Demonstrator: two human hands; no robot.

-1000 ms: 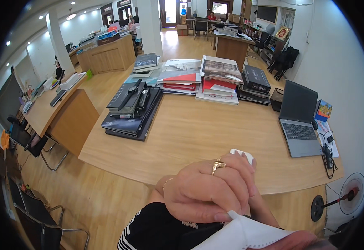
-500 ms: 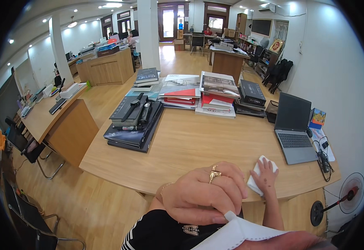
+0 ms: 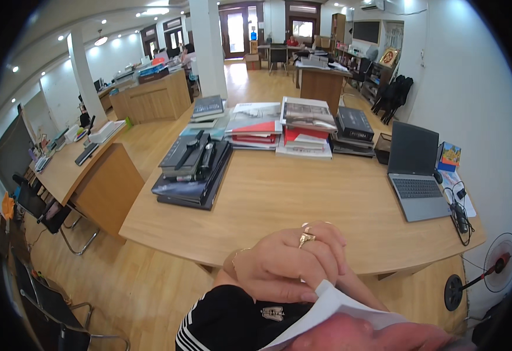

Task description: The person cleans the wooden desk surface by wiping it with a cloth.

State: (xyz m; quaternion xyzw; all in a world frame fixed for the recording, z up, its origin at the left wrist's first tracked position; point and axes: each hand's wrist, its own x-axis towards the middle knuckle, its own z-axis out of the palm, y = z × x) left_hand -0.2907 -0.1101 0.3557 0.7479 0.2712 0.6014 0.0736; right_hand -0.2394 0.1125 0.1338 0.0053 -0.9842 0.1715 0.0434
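My left hand [image 3: 288,260], wearing gold rings and a thin bracelet, is raised in the lower middle. Its thumb and fingers pinch the top corner of a white face mask [image 3: 332,301], which spreads toward the lower edge. Behind it, my right forearm [image 3: 358,289] slants up from the lower right. The right hand is mostly covered by the left, so its fingers and anything in them are hidden. Both hands are over the near edge of a wooden desk [image 3: 291,193]. A black sleeve [image 3: 221,319] with white stripes shows below the left wrist.
Stacked books and folders [image 3: 191,175] stand at the desk's left, with a dark watch on top. More piles of magazines [image 3: 308,126] line the far edge. An open laptop [image 3: 417,175] and a coiled cable [image 3: 461,216] lie right. A fan [image 3: 496,266] stands beside the desk.
My right hand has left the desk surface and moved left, behind my left hand. The white cloth under it is no longer visible. My left hand still pinches the face mask.
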